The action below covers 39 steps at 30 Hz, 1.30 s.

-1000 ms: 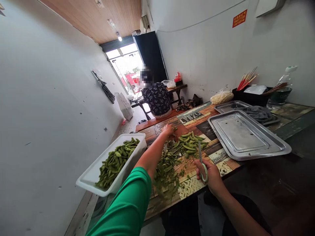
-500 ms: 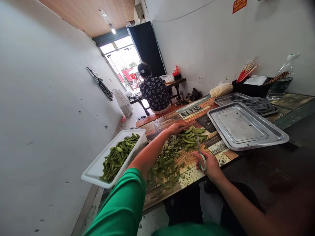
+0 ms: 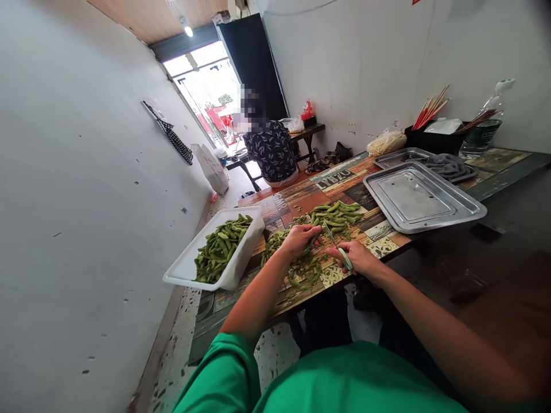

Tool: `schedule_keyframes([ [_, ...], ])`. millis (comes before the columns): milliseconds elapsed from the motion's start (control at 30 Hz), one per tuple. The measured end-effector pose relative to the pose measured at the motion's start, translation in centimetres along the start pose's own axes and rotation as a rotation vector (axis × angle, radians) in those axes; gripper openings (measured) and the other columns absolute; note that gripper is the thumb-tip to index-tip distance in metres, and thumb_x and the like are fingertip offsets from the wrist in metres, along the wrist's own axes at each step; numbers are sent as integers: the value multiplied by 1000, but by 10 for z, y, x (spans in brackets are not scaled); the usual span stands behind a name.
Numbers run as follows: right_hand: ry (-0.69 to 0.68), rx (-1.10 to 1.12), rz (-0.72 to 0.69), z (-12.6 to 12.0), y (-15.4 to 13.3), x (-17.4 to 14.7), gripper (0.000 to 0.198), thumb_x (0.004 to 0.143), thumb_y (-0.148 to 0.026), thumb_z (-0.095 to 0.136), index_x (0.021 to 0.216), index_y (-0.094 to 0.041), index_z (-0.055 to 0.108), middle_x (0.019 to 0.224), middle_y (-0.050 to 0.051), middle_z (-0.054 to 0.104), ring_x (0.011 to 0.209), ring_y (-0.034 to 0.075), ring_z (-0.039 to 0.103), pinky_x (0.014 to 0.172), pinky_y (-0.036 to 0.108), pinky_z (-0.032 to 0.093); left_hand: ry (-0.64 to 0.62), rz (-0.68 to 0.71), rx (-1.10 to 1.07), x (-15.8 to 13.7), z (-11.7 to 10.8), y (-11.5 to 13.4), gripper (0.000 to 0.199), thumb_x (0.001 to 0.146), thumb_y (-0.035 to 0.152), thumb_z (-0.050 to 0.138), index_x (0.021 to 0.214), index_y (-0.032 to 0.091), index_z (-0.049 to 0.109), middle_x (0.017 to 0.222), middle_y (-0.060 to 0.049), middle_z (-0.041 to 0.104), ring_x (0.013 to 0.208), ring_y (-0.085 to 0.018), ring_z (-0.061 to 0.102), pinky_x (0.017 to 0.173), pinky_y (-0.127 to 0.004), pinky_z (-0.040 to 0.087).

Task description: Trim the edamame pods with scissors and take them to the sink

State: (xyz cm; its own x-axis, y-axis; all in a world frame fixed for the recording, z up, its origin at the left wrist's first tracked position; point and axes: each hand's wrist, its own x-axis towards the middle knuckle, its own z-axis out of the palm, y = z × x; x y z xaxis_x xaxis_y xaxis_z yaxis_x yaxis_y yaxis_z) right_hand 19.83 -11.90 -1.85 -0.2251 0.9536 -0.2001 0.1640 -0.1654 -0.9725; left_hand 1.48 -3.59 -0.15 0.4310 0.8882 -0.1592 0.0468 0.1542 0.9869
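Note:
My right hand (image 3: 356,258) is closed round scissors (image 3: 345,259) with pale green handles, their blades angled up and left. My left hand (image 3: 301,238) pinches an edamame pod, mostly hidden by the fingers, close to the blade tips. Just beyond both hands lies a pile of edamame pods (image 3: 338,213) on the patterned table (image 3: 297,304). Trimmed green scraps (image 3: 307,272) are scattered under and around my left hand. On the left, a white plastic tub (image 3: 235,272) holds many more pods (image 3: 221,246).
A metal tray (image 3: 424,198) lies to the right; behind it a second tray holds a grey cloth (image 3: 445,166). Farther back are a bag of noodles (image 3: 386,141), a black box of skewers (image 3: 424,139) and a plastic bottle (image 3: 480,135). A person (image 3: 271,152) sits ahead, facing away.
My left hand has drawn back from the pod pile toward me, now pinching a pod by the scissors. My right hand has brought the scissors left, close to it. The view has tilted down.

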Motion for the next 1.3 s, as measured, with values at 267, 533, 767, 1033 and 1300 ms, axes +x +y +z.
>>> schedule_keyframes([
  [267, -24, 29, -21, 16, -10, -1, 59, 65, -75, 70, 67, -18, 57, 47, -1, 54, 38, 11, 48, 33, 21, 29, 11, 41, 61, -21, -1, 7, 47, 56, 55, 84, 70, 13, 67, 61, -1, 64, 53, -9, 55, 56, -24, 42],
  [533, 67, 87, -47, 20, -2, 4, 56, 65, -69, 76, 60, -18, 53, 46, -3, 51, 37, 10, 47, 34, 21, 32, 229, 37, 49, -17, -7, 0, 37, 65, 46, 82, 74, 13, 68, 53, 5, 56, 45, -4, 42, 47, -20, 33],
  [767, -6, 200, 75, 24, -2, -4, 48, 74, -61, 75, 79, -16, 59, 54, -1, 57, 44, 13, 54, 30, 19, 37, 318, -20, -303, -18, 0, -2, 36, 70, 33, 84, 74, 14, 53, 63, 2, 62, 58, -9, 63, 59, -22, 52],
  [1033, 17, 203, 51, 23, -3, -4, 49, 76, -63, 73, 78, -16, 59, 55, -1, 56, 45, 14, 54, 29, 20, 36, 355, 15, -305, -26, 5, -7, 36, 76, 31, 78, 75, 17, 45, 63, 1, 65, 67, -16, 71, 68, -28, 57],
  [1300, -40, 140, 86, 26, -5, 0, 53, 70, -66, 76, 74, -16, 58, 54, -1, 56, 44, 12, 53, 30, 18, 36, 367, 57, -351, -33, 9, -9, 42, 74, 31, 80, 75, 18, 41, 62, 2, 65, 64, -16, 71, 65, -27, 57],
])
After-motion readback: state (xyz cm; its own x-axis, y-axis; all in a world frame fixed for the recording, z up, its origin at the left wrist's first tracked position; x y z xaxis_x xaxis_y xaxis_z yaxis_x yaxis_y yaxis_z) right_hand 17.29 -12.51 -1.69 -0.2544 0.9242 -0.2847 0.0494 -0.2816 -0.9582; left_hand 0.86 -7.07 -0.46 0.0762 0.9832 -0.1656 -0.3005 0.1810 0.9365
